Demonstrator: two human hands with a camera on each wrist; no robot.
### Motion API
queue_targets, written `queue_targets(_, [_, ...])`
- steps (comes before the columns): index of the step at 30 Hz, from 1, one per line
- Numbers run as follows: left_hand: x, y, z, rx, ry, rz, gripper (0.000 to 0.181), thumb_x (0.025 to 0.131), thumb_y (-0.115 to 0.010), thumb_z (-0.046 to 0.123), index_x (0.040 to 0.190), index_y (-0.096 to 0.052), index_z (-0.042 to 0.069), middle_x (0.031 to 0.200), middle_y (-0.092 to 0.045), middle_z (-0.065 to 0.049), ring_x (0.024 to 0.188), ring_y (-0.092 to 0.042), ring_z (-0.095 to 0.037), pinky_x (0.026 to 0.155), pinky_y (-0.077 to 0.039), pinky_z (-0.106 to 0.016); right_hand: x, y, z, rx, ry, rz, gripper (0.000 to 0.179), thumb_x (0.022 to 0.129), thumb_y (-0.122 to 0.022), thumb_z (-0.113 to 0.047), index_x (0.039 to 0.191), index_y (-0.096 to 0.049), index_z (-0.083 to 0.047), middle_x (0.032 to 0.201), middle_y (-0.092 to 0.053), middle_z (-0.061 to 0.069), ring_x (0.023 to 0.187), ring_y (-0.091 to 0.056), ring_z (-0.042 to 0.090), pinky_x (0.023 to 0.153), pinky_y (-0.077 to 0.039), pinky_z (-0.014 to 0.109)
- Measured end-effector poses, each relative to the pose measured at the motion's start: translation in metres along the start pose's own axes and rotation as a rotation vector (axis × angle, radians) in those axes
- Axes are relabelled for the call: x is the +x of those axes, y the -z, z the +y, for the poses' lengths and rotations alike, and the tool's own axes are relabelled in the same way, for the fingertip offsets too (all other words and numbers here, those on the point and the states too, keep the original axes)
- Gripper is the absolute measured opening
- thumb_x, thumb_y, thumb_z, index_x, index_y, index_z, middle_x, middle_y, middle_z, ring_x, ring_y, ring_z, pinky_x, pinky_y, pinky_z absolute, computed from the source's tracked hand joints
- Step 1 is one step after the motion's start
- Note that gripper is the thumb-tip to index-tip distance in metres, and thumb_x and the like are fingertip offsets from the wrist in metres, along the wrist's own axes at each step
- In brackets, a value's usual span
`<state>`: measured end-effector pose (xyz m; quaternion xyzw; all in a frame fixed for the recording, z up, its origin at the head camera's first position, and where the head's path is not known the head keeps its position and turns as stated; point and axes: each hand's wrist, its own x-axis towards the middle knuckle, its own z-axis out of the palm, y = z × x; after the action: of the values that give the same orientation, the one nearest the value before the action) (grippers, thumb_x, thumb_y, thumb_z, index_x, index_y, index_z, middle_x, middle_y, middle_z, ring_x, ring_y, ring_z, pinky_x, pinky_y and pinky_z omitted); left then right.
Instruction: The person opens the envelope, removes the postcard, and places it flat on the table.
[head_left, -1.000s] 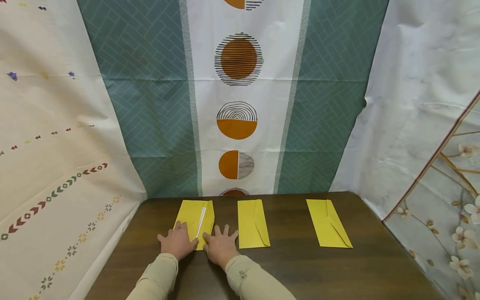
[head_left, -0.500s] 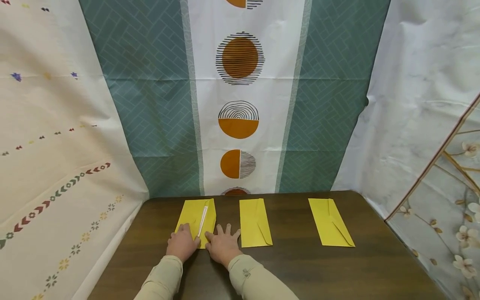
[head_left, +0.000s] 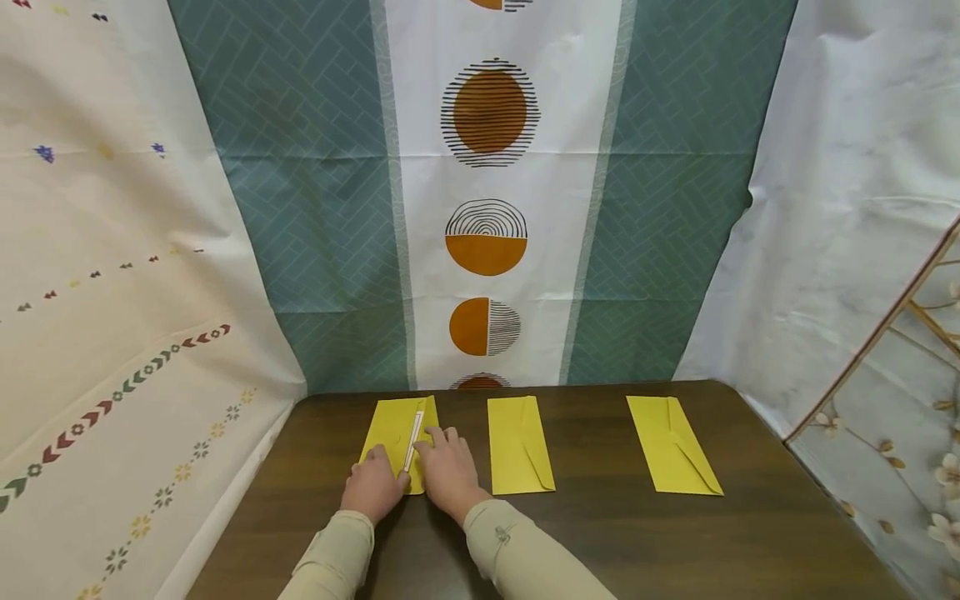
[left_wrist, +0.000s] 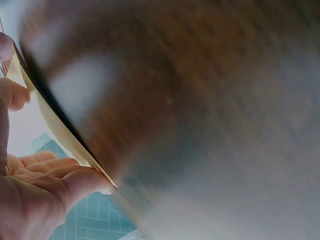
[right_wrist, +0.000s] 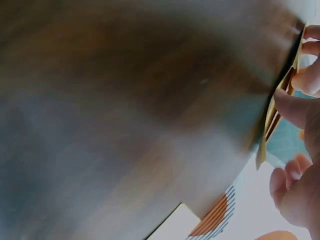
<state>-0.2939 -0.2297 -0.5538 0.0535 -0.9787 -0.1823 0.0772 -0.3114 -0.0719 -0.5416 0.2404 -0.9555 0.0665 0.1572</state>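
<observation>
A yellow envelope [head_left: 388,429] lies at the table's left, a narrow white strip [head_left: 415,437] running lengthwise along it. My left hand [head_left: 374,486] rests over its lower left part. Fingers of that hand [left_wrist: 40,185] press at the envelope's edge in the left wrist view. My right hand [head_left: 450,472] is at the envelope's right side, its fingertips reaching the strip. In the right wrist view the right thumb [right_wrist: 292,107] sits at the near edge of the envelope [right_wrist: 272,117], pinching its lifted side flap, while other fingers curl off the table.
Two more yellow envelopes lie flat on the brown table [head_left: 600,533]: a middle envelope [head_left: 517,446] just right of my right hand and a right envelope [head_left: 671,446] farther off. A patterned curtain [head_left: 487,208] hangs behind the table's back edge.
My right hand has moved up along the envelope, its fingers bending in over the white strip and right flap. My left hand has shifted slightly and stays on the envelope.
</observation>
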Motion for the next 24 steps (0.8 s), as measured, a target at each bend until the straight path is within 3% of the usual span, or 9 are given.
queue_targets(4, [0.002,0.003,0.001,-0.021,-0.001,-0.007,0.057,0.093,-0.075,0.031,0.119,-0.051,-0.013,0.089,-0.067,-0.024,0.076,-0.07,-0.038,0.072,-0.061,-0.055,0.004,-0.001,-0.001,0.18,-0.047,-0.052,0.037,0.102,-0.068,-0.01,0.139,-0.07,-0.016,0.125,-0.076,0.005,0.109,-0.073,0.022,0.091,-0.061,0.037])
queue_targets(6, [0.002,0.004,0.001,-0.029,-0.007,-0.005,0.056,0.093,-0.075,0.03,0.118,-0.05,-0.013,0.084,-0.067,-0.023,0.074,-0.071,-0.037,0.069,-0.061,-0.054,0.005,0.001,-0.002,0.347,-0.116,-0.1,0.041,0.098,-0.07,-0.007,0.139,-0.067,-0.008,0.118,-0.078,0.01,0.105,-0.075,0.024,0.09,-0.062,0.041])
queue_targets(10, [0.0,0.004,0.001,-0.033,-0.015,0.007,0.054,0.094,-0.075,0.03,0.117,-0.05,-0.013,0.083,-0.067,-0.024,0.076,-0.073,-0.038,0.071,-0.061,-0.053,0.007,0.004,-0.003,0.762,-0.285,-0.163,0.047,0.095,-0.068,-0.005,0.14,-0.063,0.006,0.115,-0.076,0.018,0.09,-0.072,0.026,0.084,-0.063,0.044])
queue_targets(13, [-0.002,0.004,0.001,-0.044,-0.002,0.004,0.055,0.093,-0.075,0.03,0.119,-0.051,-0.013,0.087,-0.068,-0.025,0.078,-0.073,-0.038,0.074,-0.061,-0.054,0.008,0.009,-0.004,1.122,-0.444,-0.231,0.053,0.099,-0.06,-0.004,0.149,-0.052,0.013,0.124,-0.07,0.023,0.084,-0.07,0.025,0.078,-0.064,0.04])
queue_targets(16, [-0.004,0.004,0.002,-0.054,0.017,-0.009,0.057,0.094,-0.075,0.031,0.122,-0.05,-0.013,0.091,-0.069,-0.026,0.078,-0.072,-0.035,0.075,-0.061,-0.053,0.01,0.008,-0.005,1.41,-0.599,-0.28,0.059,0.103,-0.055,-0.005,0.156,-0.039,0.014,0.133,-0.062,0.025,0.09,-0.073,0.024,0.079,-0.065,0.037])
queue_targets(20, [-0.003,0.004,0.001,-0.059,0.023,-0.008,0.059,0.094,-0.075,0.033,0.123,-0.05,-0.012,0.092,-0.068,-0.025,0.076,-0.07,-0.032,0.074,-0.061,-0.052,0.012,0.008,-0.004,1.614,-0.699,-0.297,0.043,0.106,-0.051,-0.007,0.144,-0.048,0.014,0.124,-0.062,0.023,0.097,-0.075,0.024,0.091,-0.065,0.041])
queue_targets(24, [-0.001,0.003,-0.001,-0.055,0.018,0.001,0.058,0.094,-0.075,0.033,0.122,-0.05,-0.012,0.091,-0.068,-0.025,0.077,-0.071,-0.033,0.074,-0.061,-0.052,0.013,0.008,-0.005,1.699,-0.704,-0.309,0.038,0.105,-0.049,-0.005,0.14,-0.054,0.009,0.123,-0.067,0.021,0.096,-0.073,0.021,0.095,-0.063,0.044])
